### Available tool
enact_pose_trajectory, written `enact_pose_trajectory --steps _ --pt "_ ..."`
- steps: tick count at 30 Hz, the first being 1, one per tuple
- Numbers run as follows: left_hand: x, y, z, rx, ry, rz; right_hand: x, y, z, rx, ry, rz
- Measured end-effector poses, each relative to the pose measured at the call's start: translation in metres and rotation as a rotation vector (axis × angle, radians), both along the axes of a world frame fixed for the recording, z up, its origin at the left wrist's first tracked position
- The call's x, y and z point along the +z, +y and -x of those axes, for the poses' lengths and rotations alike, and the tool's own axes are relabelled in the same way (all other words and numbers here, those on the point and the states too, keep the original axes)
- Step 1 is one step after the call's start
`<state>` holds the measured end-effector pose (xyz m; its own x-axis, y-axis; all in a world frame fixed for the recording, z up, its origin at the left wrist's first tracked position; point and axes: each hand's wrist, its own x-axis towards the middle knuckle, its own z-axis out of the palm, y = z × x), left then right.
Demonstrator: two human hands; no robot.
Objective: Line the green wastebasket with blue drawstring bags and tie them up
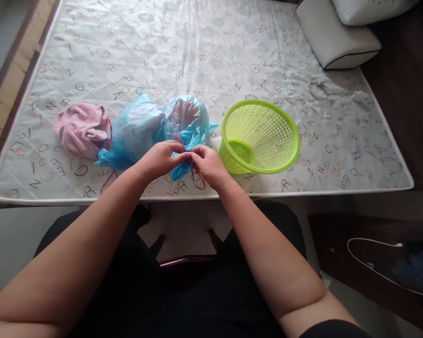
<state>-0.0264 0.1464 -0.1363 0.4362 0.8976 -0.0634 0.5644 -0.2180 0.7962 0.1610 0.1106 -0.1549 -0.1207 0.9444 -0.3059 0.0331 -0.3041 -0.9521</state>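
My left hand (165, 157) and my right hand (207, 164) meet at the gathered neck of a filled blue plastic bag (186, 115). Both are closed in a pinch on a thin red string (198, 180) that runs around the bag's neck. One end of the string hangs below my right fingers. Just left of it leans a second filled blue plastic bag (136, 124), its bunched end toward me. Beside that lies a bundled pink cloth (80, 127) with red string at its right side. The exact knot or loop between my fingertips is hidden.
A lime-green mesh basket (262, 105) stands right of my hands, tilted with its opening toward me. All this rests on a letter-printed mattress (155, 51). A pale block-shaped cushion (338, 37) and a pillow (370, 9) sit at the far right. A white cable (363, 239) lies lower right.
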Motion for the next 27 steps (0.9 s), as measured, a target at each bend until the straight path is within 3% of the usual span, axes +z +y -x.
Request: enact_pose_trajectory --steps 4,9,14,17,21,27 --pt "-0.005 -0.001 -0.001 0.09 -0.107 0.039 0.003 0.002 -0.006 0.089 0.035 0.049" --pt "0.001 -0.001 -0.003 0.12 -0.149 0.188 0.01 0.003 -0.011 0.188 -0.139 -0.061" --pt "0.005 -0.007 -0.01 0.098 -0.275 0.454 0.006 0.002 -0.007 0.04 -0.099 -0.087" --pt "0.004 -0.012 -0.017 0.152 -0.28 0.427 0.002 0.003 -0.007 -0.008 0.027 -0.047" --pt "0.001 -0.015 -0.022 0.243 -0.309 0.327 0.004 0.007 -0.014 0.06 0.065 -0.018" --pt "0.006 -0.011 -0.018 0.235 -0.311 0.398 0.005 0.006 -0.017 0.078 -0.067 -0.156"
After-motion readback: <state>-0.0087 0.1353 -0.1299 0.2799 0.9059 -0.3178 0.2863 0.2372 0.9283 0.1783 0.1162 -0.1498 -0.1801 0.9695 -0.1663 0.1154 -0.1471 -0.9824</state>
